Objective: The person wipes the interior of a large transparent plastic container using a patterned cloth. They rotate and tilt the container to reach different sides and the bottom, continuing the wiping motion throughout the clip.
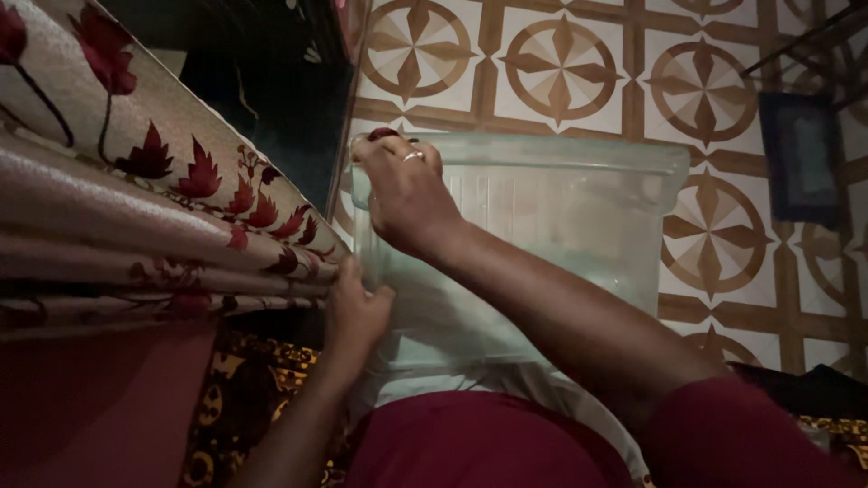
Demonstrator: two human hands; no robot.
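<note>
Item: clear plastic tub (579,226), held at its left end by both our hands.

Tub sits on the tiled floor (723,54) straight ahead, long axis running left to right. Right hand (407,194) curls closed over the far left corner of the rim; left hand (353,312) presses lower on the near left wall, fingers bent against it, beside the floral curtain (136,208). Left hand is the nearer.

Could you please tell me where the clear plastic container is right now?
In the head view, the clear plastic container sits centre frame on the patterned tile floor, beside the floral curtain, with the right hand gripping its far-left rim.
</note>
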